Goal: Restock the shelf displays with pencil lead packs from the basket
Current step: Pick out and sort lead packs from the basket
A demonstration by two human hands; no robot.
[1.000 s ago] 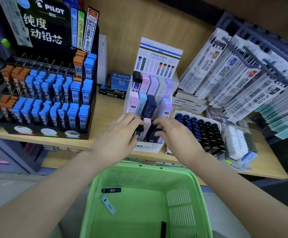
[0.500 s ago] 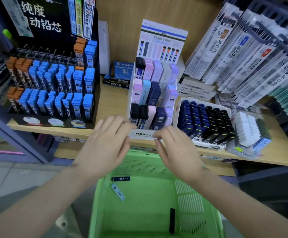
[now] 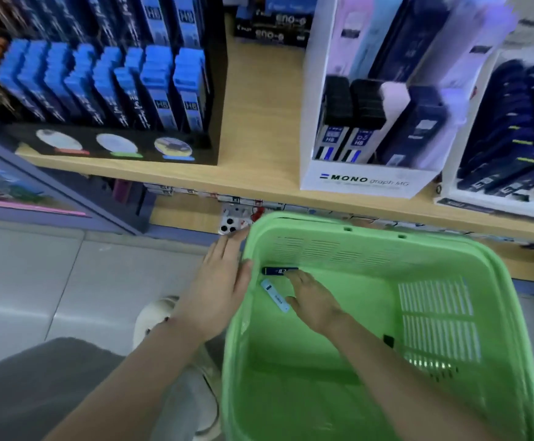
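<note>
Navy pack (image 3: 280,270), white 0.3 label, at straight fingertips of right hand (image 3: 315,302); pale-blue pack (image 3: 275,296) beside its thumb; left hand (image 3: 221,281) flat on basket (image 3: 386,232).

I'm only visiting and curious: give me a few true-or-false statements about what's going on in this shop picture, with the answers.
1. The right hand reaches inside the green basket. True.
2. The left hand holds a pack. False: it lies open against the basket's left rim, holding nothing.
3. A dark pack and a light blue pack lie in the basket by the right hand. True.
4. The basket is heaped full. False: most of its floor is bare.
5. The white display box stands on the floor. False: it stands on the wooden shelf.
</note>
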